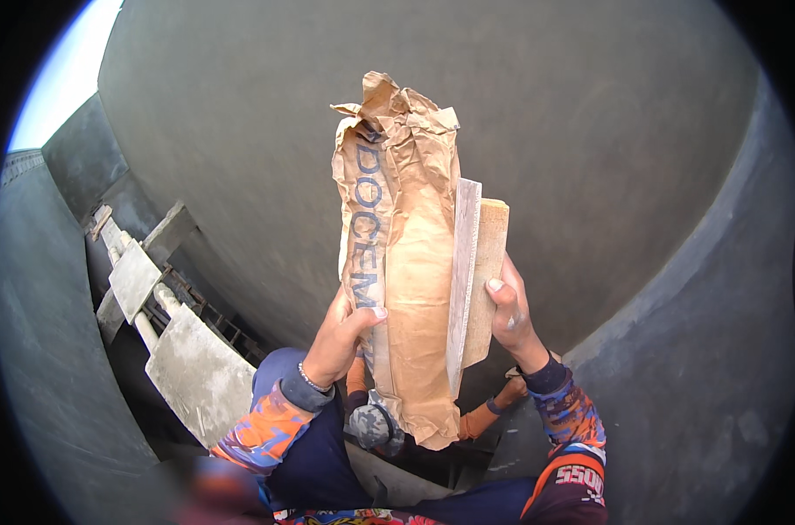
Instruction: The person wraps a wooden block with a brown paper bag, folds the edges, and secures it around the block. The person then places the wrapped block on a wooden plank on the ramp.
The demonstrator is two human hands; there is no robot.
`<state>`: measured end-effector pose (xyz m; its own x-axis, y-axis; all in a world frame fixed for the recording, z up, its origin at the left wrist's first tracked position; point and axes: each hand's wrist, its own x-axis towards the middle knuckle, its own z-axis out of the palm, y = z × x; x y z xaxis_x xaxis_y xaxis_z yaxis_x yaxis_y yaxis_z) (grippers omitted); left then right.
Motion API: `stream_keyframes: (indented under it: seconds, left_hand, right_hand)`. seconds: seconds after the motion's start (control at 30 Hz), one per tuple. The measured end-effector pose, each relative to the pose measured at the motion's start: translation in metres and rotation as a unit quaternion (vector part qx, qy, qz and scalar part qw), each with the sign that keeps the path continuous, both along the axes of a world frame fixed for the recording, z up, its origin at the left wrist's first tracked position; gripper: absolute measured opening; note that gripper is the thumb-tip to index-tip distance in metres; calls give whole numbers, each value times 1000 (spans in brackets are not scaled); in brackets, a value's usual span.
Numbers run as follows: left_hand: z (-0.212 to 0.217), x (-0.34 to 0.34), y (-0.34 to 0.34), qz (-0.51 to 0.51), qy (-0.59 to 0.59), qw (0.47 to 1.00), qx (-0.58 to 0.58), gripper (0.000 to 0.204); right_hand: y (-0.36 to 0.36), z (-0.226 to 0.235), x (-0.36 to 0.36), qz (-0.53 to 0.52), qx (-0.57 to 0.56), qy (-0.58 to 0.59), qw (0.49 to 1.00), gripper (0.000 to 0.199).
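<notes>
A crumpled brown paper sack (423,262), folded lengthwise with dark printing down its left side, stands upright in front of me. My left hand (340,337) grips its lower left edge, thumb across the front. Against the sack's right side is a wooden piece (486,280): a narrow greyish board with a paler block beside it. My right hand (513,315) is closed on the pale block, its thumb on the front face. The fingers of both hands are partly hidden behind what they hold.
Below me is another person in a grey patterned cap (373,426), an orange-sleeved arm (479,420) reaching right. Scaffold planks (196,372), stained pale, run along the left over a deep gap. A smooth grey wall (590,131) curves ahead; another grey surface (677,376) rises at right.
</notes>
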<state>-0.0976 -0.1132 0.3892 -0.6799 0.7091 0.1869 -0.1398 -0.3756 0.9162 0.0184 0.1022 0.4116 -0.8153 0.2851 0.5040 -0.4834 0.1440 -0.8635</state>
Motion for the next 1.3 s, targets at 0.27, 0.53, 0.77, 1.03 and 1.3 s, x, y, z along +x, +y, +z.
stream_keyframes:
  seconds: [0.27,0.53,0.77,1.03,1.3]
  left_hand:
    - [78,-70,37,-65,14,998,-19,76]
    - [78,-48,93,126,89,986,-66,43]
    - [57,-51,91,241,260,928,-119,39]
    - [31,-35,88,213,229,947,-75,28]
    - [21,-25,87,219,223,949,-40,21]
  right_hand:
    - [5,6,13,26,-24,-46,998,80]
    - [21,13,17,69,29,-52,996,83]
    - [17,12,8,56,145,8,988,85]
    - [12,-17,-12,-11,112,33,993,76]
    - [8,-38,-11,-100,134,21,986,61]
